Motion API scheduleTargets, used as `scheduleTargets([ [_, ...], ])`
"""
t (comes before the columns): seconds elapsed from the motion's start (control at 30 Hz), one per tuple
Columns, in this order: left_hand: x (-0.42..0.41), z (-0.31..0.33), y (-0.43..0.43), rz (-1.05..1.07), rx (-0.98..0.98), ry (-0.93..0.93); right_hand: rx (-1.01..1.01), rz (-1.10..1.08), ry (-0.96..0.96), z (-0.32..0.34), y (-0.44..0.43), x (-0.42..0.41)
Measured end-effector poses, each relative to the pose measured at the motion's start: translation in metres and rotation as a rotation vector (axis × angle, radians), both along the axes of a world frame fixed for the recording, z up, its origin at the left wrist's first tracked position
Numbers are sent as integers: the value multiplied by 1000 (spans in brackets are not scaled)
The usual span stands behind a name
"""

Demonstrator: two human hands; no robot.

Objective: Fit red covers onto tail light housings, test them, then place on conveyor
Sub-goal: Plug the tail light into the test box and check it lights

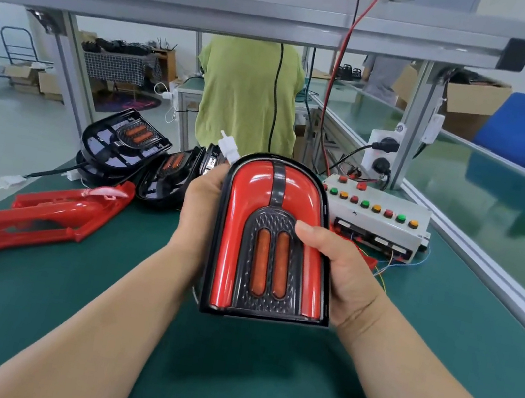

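W/ left hand (199, 202) & right hand (342, 274) both gripping the tail light (277, 270), press the red cover (237, 215) flat all round, then fit the white plug (228, 148) in the button box (384, 229).

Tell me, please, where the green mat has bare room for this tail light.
Bare mat lies between the forearms and right of them up to the rail. Crowded: red covers left, black housings behind them, test box back right.

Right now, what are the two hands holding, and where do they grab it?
One arch-shaped black tail light with a glossy red cover. The left hand grips its left edge; the right hand grips its right edge, thumb on the front.
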State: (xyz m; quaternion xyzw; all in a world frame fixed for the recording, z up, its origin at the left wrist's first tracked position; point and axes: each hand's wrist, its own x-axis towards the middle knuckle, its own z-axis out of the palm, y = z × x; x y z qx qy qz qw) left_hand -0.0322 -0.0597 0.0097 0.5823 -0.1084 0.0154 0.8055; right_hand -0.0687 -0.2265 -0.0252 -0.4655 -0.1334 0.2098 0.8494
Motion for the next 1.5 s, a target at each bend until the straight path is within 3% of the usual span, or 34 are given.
scheduleTargets([
  [0.13,5,-10,11,193,499,-15,128,-98,-75,6,-8,1],
  [0.23,10,-15,12,228,613,174,295,-166,-191,15,-18,4],
  [0.3,9,-17,7,68,540,288,371,-201,-226,19,-26,4],
  [0.4,1,-10,-5,-147,272,307,366,-243,-231,23,-37,3],
  [0.5,-11,2,-14,-152,125,263,234,-284,-217,33,-45,2],
  [0.6,-24,8,-24,-147,136,183,6,-311,-185,44,-50,-3],
  [0.73,-38,7,-43,-81,140,61,-101,-403,-189,51,-53,-13],
  [1.13,-67,24,-100,-107,38,-31,-54,-914,-91,74,-90,-57],
  [1.5,-119,52,-173,-439,125,-190,-80,-1184,-120,102,-175,-143],
])
